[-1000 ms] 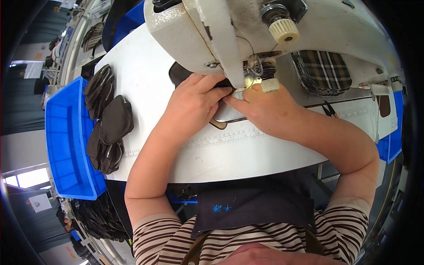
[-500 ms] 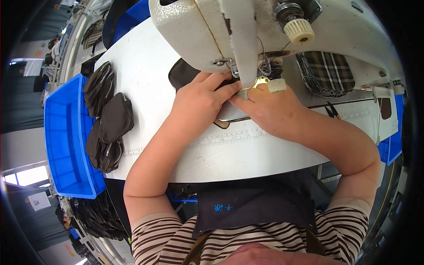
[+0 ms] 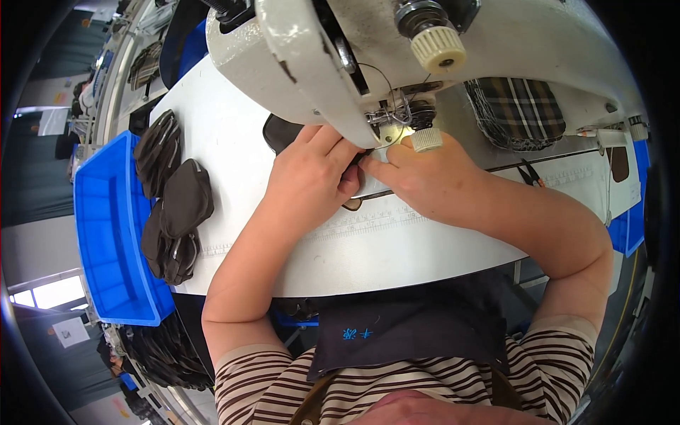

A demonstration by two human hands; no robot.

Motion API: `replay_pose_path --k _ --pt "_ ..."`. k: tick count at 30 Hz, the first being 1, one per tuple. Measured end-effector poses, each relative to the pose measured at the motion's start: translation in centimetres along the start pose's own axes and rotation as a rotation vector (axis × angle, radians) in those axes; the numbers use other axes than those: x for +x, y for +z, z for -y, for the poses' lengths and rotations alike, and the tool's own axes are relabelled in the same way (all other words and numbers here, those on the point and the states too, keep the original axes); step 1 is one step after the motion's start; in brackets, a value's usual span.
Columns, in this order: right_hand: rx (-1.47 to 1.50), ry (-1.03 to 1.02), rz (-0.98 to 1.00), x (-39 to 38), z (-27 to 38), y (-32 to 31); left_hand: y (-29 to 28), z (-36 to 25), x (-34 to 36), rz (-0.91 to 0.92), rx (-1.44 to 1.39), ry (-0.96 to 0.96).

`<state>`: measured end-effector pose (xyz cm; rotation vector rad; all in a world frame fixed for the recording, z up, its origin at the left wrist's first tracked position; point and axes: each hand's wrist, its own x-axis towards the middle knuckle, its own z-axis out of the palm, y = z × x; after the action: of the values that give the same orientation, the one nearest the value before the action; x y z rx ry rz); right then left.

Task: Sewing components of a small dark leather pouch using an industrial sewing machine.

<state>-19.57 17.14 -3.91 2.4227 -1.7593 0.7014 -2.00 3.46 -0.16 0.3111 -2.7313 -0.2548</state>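
Note:
Under the head of a white sewing machine lies a dark brown fabric piece, mostly covered by my hands and the machine. My left hand is closed on it, fingers bent over the cloth and thumb tucked in beside its edge. To the right, close to the presser foot, my right hand pinches the near edge of the same piece. Some of its fingertips are hidden behind the cream knob. A small tan-edged tab shows just below the fingers.
Several dark zippered pouches lie at the table's left, beside a blue bin. Plaid fabric pieces are stacked under the machine arm, with thread snips nearby. A printed ruler crosses the white table.
The view has shifted, so the machine head sits further left. My left hand has drawn slightly back, and its thumb has bent inward. The right hand stays near the presser foot.

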Motion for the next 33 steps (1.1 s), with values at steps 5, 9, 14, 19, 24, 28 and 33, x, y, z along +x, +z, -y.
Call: replay_pose_path --k 5,9,14,19,24,28,33 --pt "-0.025 0.006 0.012 0.0 0.1 -0.3 0.9 0.5 -0.1 -0.045 0.001 0.053" --pt "-0.023 0.002 0.022 0.1 0.1 -0.1 0.9 0.4 0.0 -0.075 -0.008 0.067" --pt "-0.045 -0.032 -0.020 0.3 -0.1 -0.4 0.3 0.3 0.0 -0.015 -0.053 0.046" --pt "-0.100 -0.063 -0.041 0.1 0.4 -0.4 -0.1 0.7 -0.3 0.034 -0.066 0.021" --pt "-0.196 -0.061 -0.006 -0.1 1.0 -0.4 0.1 1.5 -0.1 -0.030 -0.072 0.100" --pt "-0.248 -0.069 0.050 -0.2 1.1 -0.4 0.3 1.6 -0.1 -0.021 -0.048 0.109" --pt "-0.243 -0.097 0.026 -0.2 0.9 -0.5 0.9 1.3 -0.2 0.001 -0.015 0.040"
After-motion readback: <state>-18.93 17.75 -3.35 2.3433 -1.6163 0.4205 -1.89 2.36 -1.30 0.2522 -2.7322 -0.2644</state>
